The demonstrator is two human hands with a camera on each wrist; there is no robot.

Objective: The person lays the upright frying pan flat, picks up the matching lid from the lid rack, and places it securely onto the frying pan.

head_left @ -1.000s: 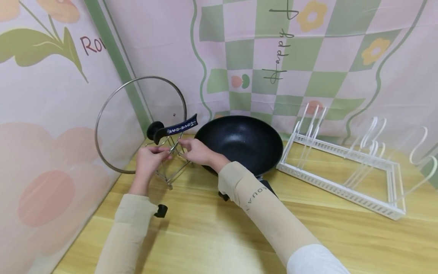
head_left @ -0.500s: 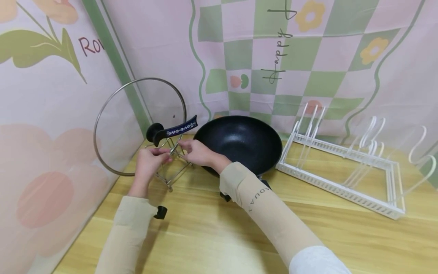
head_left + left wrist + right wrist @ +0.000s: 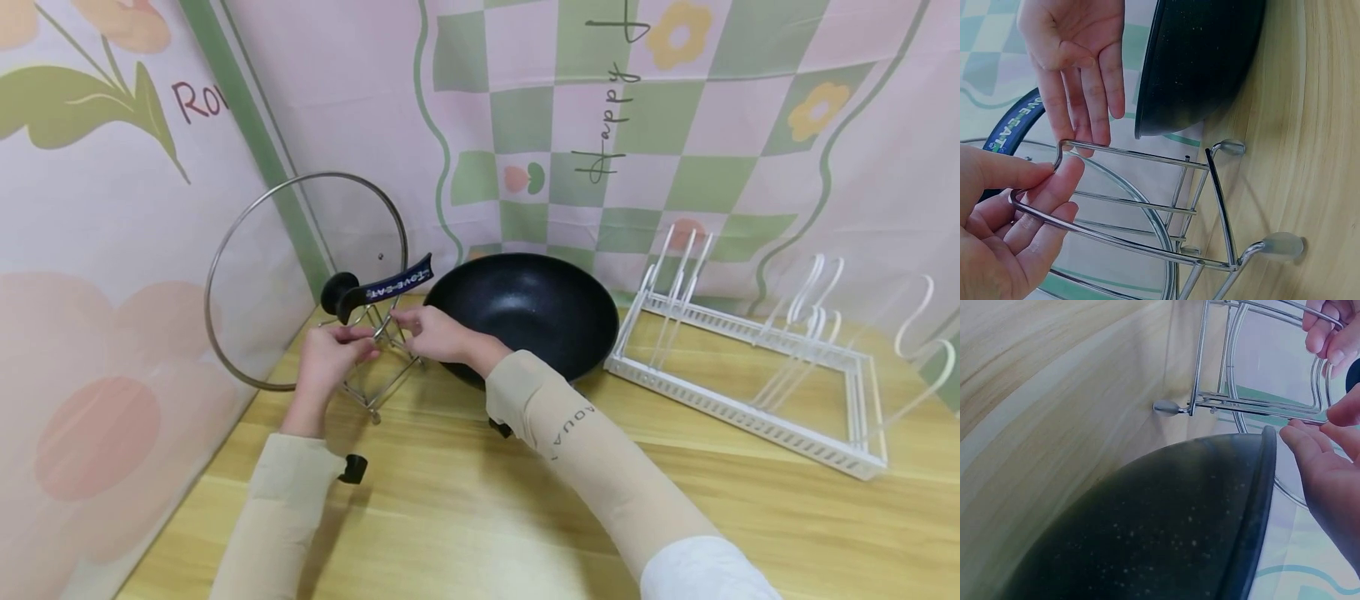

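A metal wire lid rack (image 3: pixel 390 385) stands on the wooden table at the left, with a glass lid (image 3: pixel 300 242) upright in it. The lid has a steel rim and a black knob with a dark blue lettered handle (image 3: pixel 393 281). My left hand (image 3: pixel 330 358) pinches the bent wire at the top of the rack between thumb and fingers. Opposite it, my right hand (image 3: pixel 438 333) touches the same wire with its fingertips; in the left wrist view its fingers (image 3: pixel 1094 100) are nearly straight and the thumb is off the wire. A black wok (image 3: pixel 525 304) stands just right of the rack.
A white rack (image 3: pixel 738 412) with upright prongs stands on the right of the wooden table (image 3: pixel 450 517). Printed cloth walls (image 3: pixel 360 100) close the left and back sides. The wok's handle is mostly behind the right sleeve (image 3: pixel 585 442).
The wire rack and the glass lid have shifted slightly towards me, with both hands staying at the top wire. The wok and white rack have not moved.
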